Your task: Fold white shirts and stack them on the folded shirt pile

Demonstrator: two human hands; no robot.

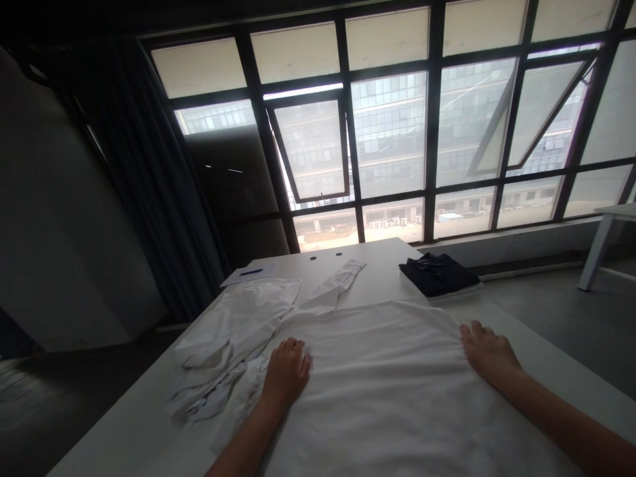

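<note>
A white shirt [377,384] lies spread over the table in front of me, its smooth panel marked by shallow creases. At that panel's left side, my left hand [288,368] is closed on the cloth with the fingers curled. My right hand [487,351] grips the right edge of the shirt, fingers bent over it. One white sleeve [338,285] stretches away toward the window. To the left of my left hand, more white cloth [243,311] lies in loose folds, bunched at its near end; where it joins the shirt is unclear.
A folded dark shirt [437,273] sits at the table's far right edge. Paper with a blue pen [251,271] lies at the far left. The white table [377,255] reaches toward a large window with tilted panes. A dark curtain [154,185] hangs left; another white table [616,211] stands right.
</note>
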